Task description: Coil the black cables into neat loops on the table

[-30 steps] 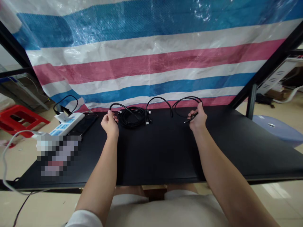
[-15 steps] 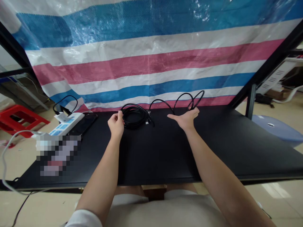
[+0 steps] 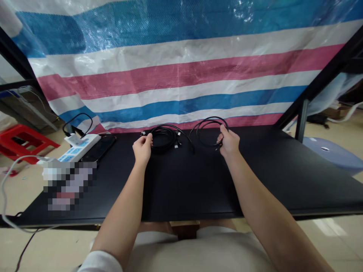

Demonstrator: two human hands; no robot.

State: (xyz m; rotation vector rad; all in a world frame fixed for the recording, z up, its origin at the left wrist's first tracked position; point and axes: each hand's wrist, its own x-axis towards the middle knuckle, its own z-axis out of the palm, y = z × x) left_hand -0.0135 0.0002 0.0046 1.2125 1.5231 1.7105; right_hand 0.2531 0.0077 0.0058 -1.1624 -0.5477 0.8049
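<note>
A black cable (image 3: 211, 121) hangs in loose loops from my right hand (image 3: 229, 141), whose fingers are closed round it. My left hand (image 3: 142, 148) pinches at the left edge of a coiled black cable bundle (image 3: 167, 147) on the black table (image 3: 187, 185). A strand arches from that bundle toward the middle. Several small white-tagged cable ends, such as this connector (image 3: 176, 146), show around the coil. The exact grip point of my left fingers is partly hidden.
On the left lie a white power strip (image 3: 74, 152) with plugs and a dark phone (image 3: 99, 149). A striped plastic sheet (image 3: 176, 83) hangs behind the table. A red stool (image 3: 27, 143) stands at left, a bluish stool (image 3: 331, 153) at right.
My right hand has turned inward and closed on the cable, its loops now gathered tighter and lower. My left hand has shifted slightly right. More white-tagged ends show around the coil.
</note>
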